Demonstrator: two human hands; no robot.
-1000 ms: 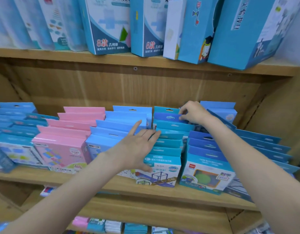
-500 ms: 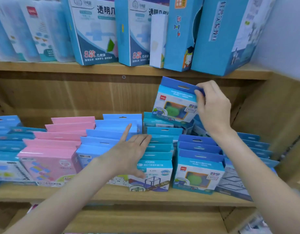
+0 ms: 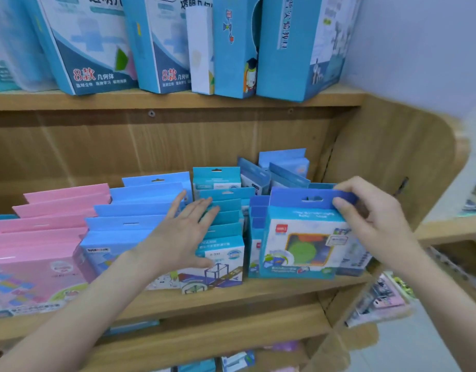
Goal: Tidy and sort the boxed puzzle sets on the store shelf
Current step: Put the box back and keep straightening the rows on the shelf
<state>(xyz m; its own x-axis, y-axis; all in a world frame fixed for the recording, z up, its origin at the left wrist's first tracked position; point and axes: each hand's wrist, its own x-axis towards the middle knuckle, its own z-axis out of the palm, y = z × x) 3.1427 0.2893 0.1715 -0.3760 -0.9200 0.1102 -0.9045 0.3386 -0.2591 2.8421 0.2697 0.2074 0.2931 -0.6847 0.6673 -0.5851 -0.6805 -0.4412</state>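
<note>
Rows of small boxed puzzle sets stand on the middle wooden shelf (image 3: 258,288): a pink row (image 3: 43,237), a light blue row (image 3: 129,210), a teal row (image 3: 223,208) and a dark blue-topped row (image 3: 257,210). My right hand (image 3: 371,216) pinches the hang tab of a blue puzzle box (image 3: 301,237) with a green picture, holding it upright at the front of the dark blue row. My left hand (image 3: 186,232) lies flat, fingers spread, on the tops of the teal and light blue rows, holding nothing.
Tall blue boxes (image 3: 293,49) stand on the upper shelf (image 3: 178,99). The shelf's curved wooden side panel (image 3: 392,157) is close on the right. More packets lie on a neighbouring rack (image 3: 379,299) at the right and on a lower shelf (image 3: 231,361).
My right hand pulled a blue box out of the back of the rows, lifted it, then brought it down to the front of the dark blue row. My left hand stayed on the rows.
</note>
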